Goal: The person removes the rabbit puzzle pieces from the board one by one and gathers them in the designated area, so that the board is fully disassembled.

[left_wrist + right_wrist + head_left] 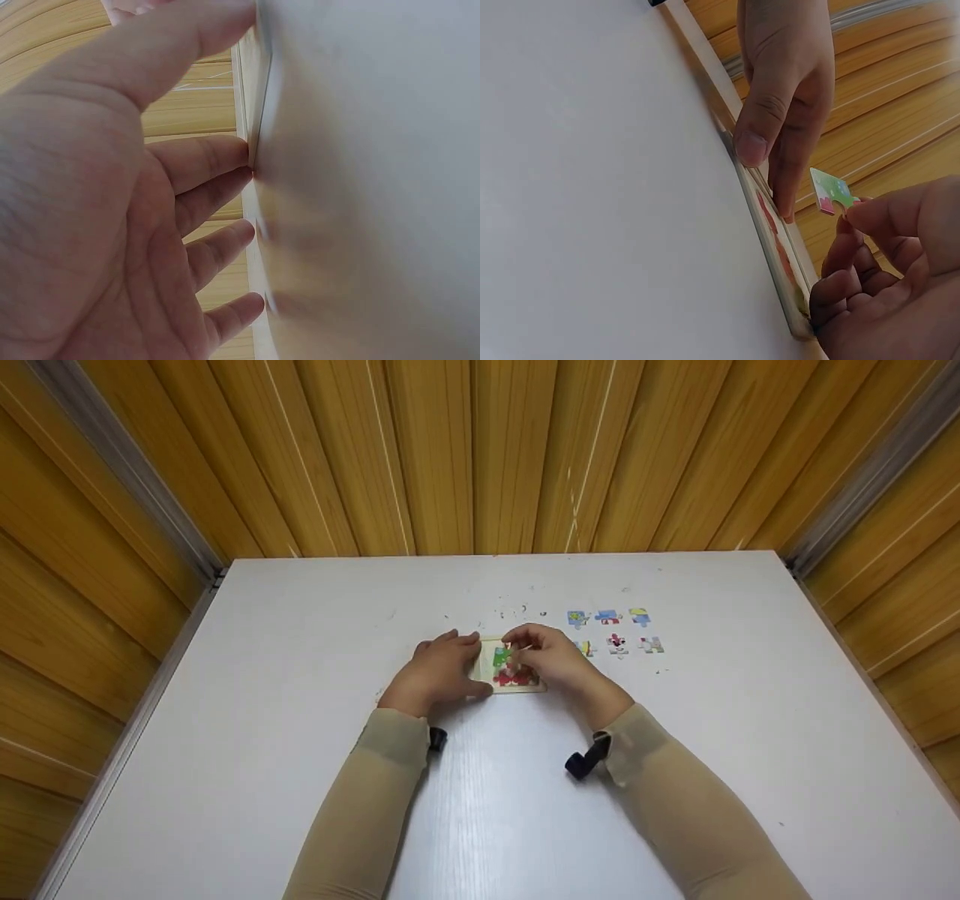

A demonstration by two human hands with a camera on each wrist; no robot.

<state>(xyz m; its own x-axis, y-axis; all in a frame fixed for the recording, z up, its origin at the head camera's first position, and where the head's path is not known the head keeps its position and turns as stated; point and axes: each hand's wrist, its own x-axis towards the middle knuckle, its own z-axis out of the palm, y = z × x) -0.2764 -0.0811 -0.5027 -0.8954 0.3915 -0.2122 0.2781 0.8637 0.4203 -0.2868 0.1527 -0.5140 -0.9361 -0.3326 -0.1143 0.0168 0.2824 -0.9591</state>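
A small pale puzzle tray (pixel 486 658) lies on the table, with red pieces (pixel 514 679) along its near side. My left hand (pixel 431 671) rests at its left end, thumb on the near edge. In the left wrist view the straight fingers (pixel 206 161) touch the tray's corner and the tabletop. Above the tray my right hand (pixel 559 660) pinches a green jigsaw piece (pixel 829 189) with a pink corner between thumb and forefinger. The right wrist view shows this piece tilted and apart from the tray.
Several loose jigsaw pieces (pixel 617 643) lie in two rows to the right of the tray, one partly behind my right hand. Small dark specks dot the white table (pixel 300 645) beyond the tray. A wooden-slat wall (pixel 495 457) stands behind the table.
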